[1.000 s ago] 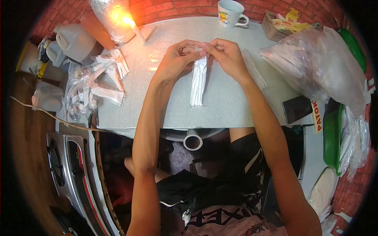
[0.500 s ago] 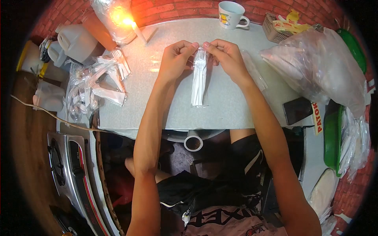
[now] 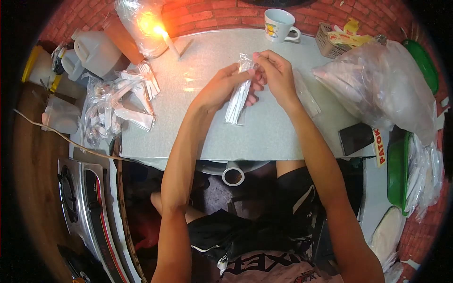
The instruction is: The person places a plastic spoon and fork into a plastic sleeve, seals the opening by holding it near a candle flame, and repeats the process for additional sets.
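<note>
**Slim packet between two hands, far end leaning right**

Left hand point(image 3: 219, 89) clamps round the upper part of a clear packet of white plastic cutlery point(image 3: 238, 101). Right hand point(image 3: 278, 73) bent in at its far right corner; pinch or mere touch, cannot tell. Hands close together. Long axis runs near to far, far end tipped right; packet lies to the left hand's right and the right hand's left. Left hand has more of it, right hand nearer the far tip.

Outward, on the surface point(image 3: 264, 137): one flat clear sleeve point(image 3: 309, 101), right; one lit candle point(image 3: 174, 49), far left; one mug point(image 3: 278, 23), far; one phone point(image 3: 356, 139), near right; one bulky plastic bag point(image 3: 387, 80), right; one cutlery heap point(image 3: 134, 114), left, pieces overlapping, uncountable. Held packet: one; pieces inside, too merged to count.
</note>
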### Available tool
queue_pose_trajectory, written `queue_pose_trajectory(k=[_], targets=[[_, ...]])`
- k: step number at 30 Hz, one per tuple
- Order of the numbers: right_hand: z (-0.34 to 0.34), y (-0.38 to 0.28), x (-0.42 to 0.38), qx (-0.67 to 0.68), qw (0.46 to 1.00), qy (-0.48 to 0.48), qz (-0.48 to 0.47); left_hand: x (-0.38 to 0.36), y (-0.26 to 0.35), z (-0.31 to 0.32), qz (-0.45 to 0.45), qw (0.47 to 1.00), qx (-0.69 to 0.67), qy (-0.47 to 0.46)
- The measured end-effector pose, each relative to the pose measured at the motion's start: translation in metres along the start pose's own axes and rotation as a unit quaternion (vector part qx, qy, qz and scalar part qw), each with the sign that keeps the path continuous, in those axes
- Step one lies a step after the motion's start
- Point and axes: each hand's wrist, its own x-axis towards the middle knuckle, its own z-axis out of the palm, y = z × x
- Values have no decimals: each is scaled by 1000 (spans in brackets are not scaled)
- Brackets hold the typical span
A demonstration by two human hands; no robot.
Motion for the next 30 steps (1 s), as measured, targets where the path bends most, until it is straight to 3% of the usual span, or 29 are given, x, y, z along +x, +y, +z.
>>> queue_pose_trajectory(k=[3, 10, 19, 30], targets=[[-3, 3, 4, -3, 1000, 4, -11, -3, 3, 1, -13, 997, 78, -1], [1, 12, 5, -38, 999, -14, -3, -3, 7, -24, 10, 999, 39, 1], [5, 22, 3, -145, 989, -24, -32, -13, 30, -65, 52, 988, 92, 113], [5, 14, 2, -164, 986, 10, -26, -12, 52, -111, 116, 980, -42, 159]])
